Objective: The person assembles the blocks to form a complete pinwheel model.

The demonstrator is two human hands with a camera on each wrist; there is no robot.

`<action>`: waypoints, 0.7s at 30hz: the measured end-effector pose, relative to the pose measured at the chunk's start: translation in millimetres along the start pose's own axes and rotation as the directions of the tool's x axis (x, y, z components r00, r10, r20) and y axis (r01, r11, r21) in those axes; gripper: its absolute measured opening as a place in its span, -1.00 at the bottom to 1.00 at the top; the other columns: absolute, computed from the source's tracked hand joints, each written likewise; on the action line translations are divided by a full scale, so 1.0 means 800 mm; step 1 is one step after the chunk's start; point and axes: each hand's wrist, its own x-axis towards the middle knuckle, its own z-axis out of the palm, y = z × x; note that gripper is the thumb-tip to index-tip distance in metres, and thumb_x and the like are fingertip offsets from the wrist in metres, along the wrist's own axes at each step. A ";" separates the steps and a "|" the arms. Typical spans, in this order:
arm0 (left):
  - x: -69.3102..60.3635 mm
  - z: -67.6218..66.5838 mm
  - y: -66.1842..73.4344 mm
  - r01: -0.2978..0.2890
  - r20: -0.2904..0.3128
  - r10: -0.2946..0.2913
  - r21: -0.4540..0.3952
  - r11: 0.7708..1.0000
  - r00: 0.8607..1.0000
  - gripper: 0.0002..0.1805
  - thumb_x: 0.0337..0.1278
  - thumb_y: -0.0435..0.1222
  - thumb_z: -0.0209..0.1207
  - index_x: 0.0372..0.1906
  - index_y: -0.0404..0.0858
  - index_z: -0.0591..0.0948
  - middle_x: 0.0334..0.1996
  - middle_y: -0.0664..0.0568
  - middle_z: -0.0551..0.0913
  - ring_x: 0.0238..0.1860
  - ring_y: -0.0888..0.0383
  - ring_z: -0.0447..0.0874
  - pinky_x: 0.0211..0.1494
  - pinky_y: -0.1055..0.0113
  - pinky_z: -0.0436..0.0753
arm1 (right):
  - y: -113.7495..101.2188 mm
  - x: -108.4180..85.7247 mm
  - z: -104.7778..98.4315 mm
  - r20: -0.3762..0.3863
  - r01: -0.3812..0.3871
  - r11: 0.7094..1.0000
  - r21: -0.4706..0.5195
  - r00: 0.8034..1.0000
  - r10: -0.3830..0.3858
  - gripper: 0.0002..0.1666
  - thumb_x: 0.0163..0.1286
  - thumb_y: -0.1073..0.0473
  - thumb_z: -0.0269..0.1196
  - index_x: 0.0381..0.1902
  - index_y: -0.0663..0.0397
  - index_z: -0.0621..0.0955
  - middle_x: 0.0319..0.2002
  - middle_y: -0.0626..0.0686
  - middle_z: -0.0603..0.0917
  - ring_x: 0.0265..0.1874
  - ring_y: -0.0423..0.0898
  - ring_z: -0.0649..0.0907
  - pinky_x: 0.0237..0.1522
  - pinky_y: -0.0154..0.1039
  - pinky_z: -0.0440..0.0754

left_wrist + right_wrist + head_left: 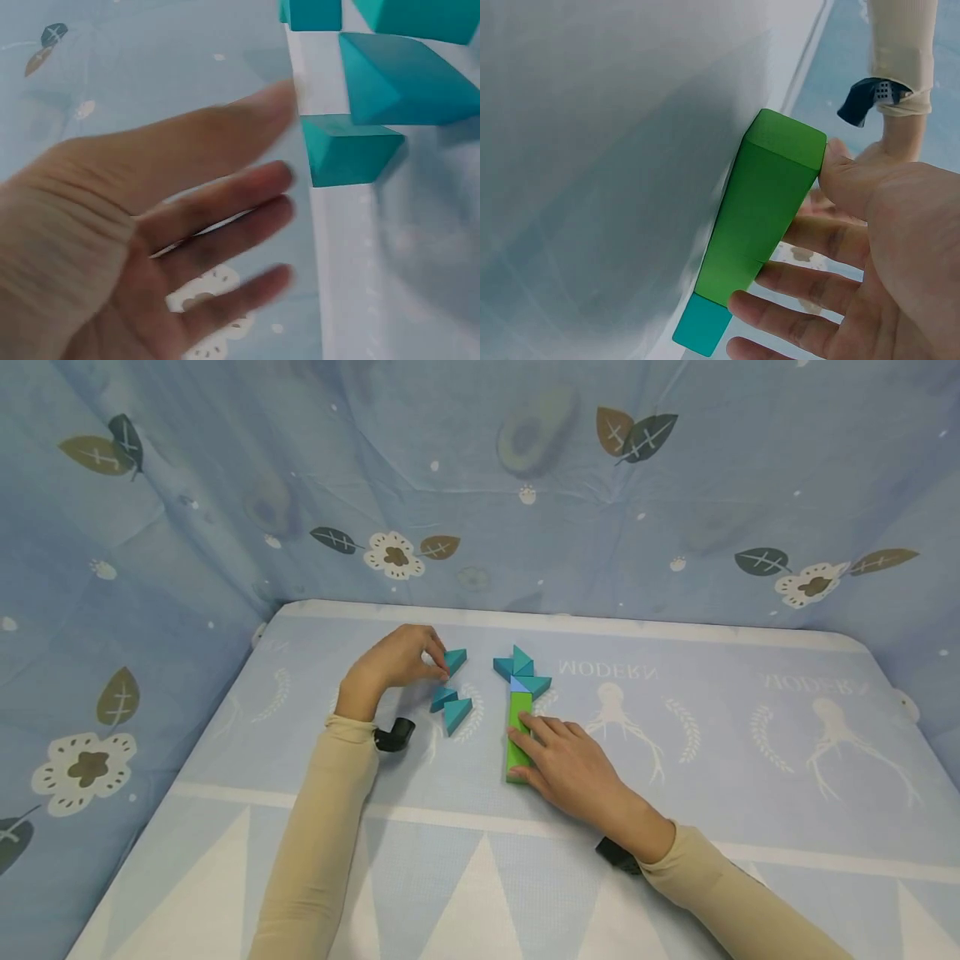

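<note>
On the table, my right hand [573,768] rests along a long green block [519,702], thumb near its near end. The right wrist view shows straight fingers touching the side of the green block [769,195] and a faint seam across it. A light-blue triangular block [517,685] adjoins its far end, with several teal triangular blocks [534,685] fanned beyond. My left hand [401,658] is beside a loose teal triangular block [456,658]. In the left wrist view, the fingers are extended and apart from the nearest teal block [349,154].
Two more loose teal blocks, one smaller [443,697] and one larger [457,715], lie just nearer than the left hand. A patterned cloth [675,827] covers the table. A blue curtain [480,485] hangs behind and at the left. Dark devices [395,735] sit at both wrists.
</note>
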 end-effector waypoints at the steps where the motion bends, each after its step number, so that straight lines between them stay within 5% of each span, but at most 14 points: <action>1: 0.001 0.000 -0.001 -0.002 -0.024 0.002 0.009 1.000 1.000 -0.84 0.08 -0.28 0.39 -0.20 -0.19 0.80 -0.01 -0.08 0.65 0.04 -0.05 0.58 0.14 0.06 0.56 | 0.000 0.000 0.000 -0.001 0.001 1.000 0.000 1.000 -0.001 -0.37 0.34 -0.19 0.26 0.23 0.04 0.58 0.27 0.17 0.54 0.17 0.12 0.59 0.13 0.04 0.57; 9: 0.012 0.011 -0.004 0.139 -0.050 -0.135 0.083 0.987 0.990 -0.57 0.08 -0.15 0.40 0.09 -0.13 0.70 -0.04 -0.03 0.71 -0.01 0.05 0.64 0.02 0.12 0.62 | 0.000 0.000 0.000 0.000 -0.003 1.000 0.001 1.000 0.003 -0.37 0.33 -0.19 0.26 0.24 0.03 0.58 0.27 0.16 0.54 0.18 0.12 0.58 0.12 0.04 0.57; 16: 0.014 0.019 -0.001 0.123 -0.077 -0.113 0.137 0.983 0.991 -0.61 0.10 -0.12 0.38 0.01 -0.21 0.72 -0.22 -0.02 0.70 -0.21 0.08 0.59 -0.11 0.15 0.60 | 0.000 0.000 0.001 0.002 0.000 1.000 -0.003 1.000 0.000 -0.37 0.33 -0.19 0.26 0.24 0.03 0.58 0.27 0.16 0.54 0.17 0.11 0.59 0.13 0.03 0.57; 21: 0.014 0.021 0.001 0.094 -0.081 -0.085 0.119 0.988 0.993 -0.71 0.14 -0.27 0.35 -0.02 -0.21 0.74 -0.12 -0.02 0.74 -0.10 0.05 0.65 0.00 0.12 0.62 | 0.000 0.000 0.001 0.003 -0.001 1.000 -0.006 1.000 0.001 -0.37 0.34 -0.19 0.26 0.24 0.02 0.57 0.27 0.15 0.54 0.18 0.11 0.59 0.14 0.03 0.57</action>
